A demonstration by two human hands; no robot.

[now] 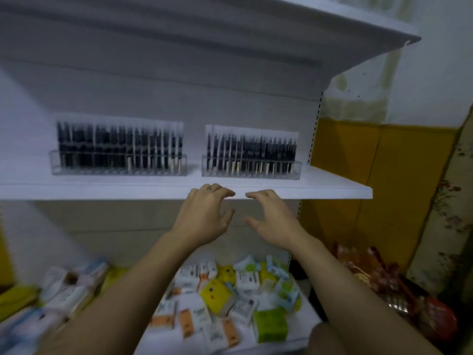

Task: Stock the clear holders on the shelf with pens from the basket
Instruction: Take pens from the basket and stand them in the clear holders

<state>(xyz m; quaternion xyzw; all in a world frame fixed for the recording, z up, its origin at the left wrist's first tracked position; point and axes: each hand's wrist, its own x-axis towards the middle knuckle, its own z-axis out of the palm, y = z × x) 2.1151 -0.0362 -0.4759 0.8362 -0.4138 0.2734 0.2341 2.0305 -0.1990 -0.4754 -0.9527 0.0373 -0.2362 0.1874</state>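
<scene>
Item: white shelf (pixel 332 185), front edge running across mid-frame from 9 to 3 o'clock, its right corner ending just short of the yellow wall panel (pixel 384 162) at 3 o'clock. On it I log two clear holders: the left holder (pixel 117 170) at about 10 o'clock and the right holder (pixel 252 171) near centre, both packed with upright dark pens (pixel 120 144) in packets, with a narrow bare gap of shelf between them and a bare strip of board in front, all the way to the lip. Above, an upper shelf (pixel 358 24) overhangs from 12 to 2 o'clock, leaving open room over the pen tops. My left hand (pixel 204 216) and right hand (pixel 273 221) sit just below centre, both spread open with fingers curled and empty, fingertips overlapping the shelf's front edge, apart from each other by a small gap (whether they actually touch the lip I cannot tell; the frame is blurred). Neither holds a pen. Below, at 6 o'clock, a lower shelf (pixel 307 313) carries a loose heap of small boxes (pixel 220 293), white, yellow and green. At 4 o'clock, red patterned packaging (pixel 399 285) crowds the floor beside the shelving. No basket identified in view.
</scene>
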